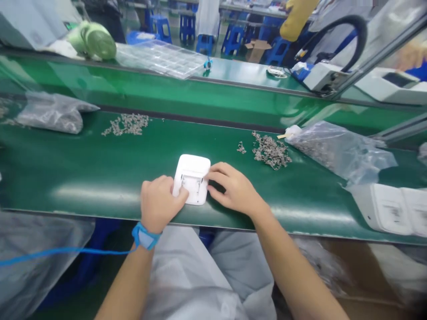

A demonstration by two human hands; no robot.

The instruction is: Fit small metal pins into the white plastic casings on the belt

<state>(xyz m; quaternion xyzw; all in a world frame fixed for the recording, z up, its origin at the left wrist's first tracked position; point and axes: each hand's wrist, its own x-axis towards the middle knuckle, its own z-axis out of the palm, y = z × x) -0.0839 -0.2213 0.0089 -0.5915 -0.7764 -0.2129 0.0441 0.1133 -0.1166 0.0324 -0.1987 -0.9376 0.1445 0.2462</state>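
Note:
A small white plastic housing (192,177) lies on the green belt (100,169) near its front edge. My left hand (159,203), with a blue wrist strap (144,236), is curled against the housing's left side, thumb pressed on its lower face. My right hand (231,188) rests at the housing's right edge, fingers bent and touching it. Both hands steady the part between them.
Piles of small grey metal parts lie at left (126,124) and right (270,152), each beside a clear plastic bag (336,149). White housings (390,213) sit at the right front. A clear tray (160,58) and green object (95,41) lie behind.

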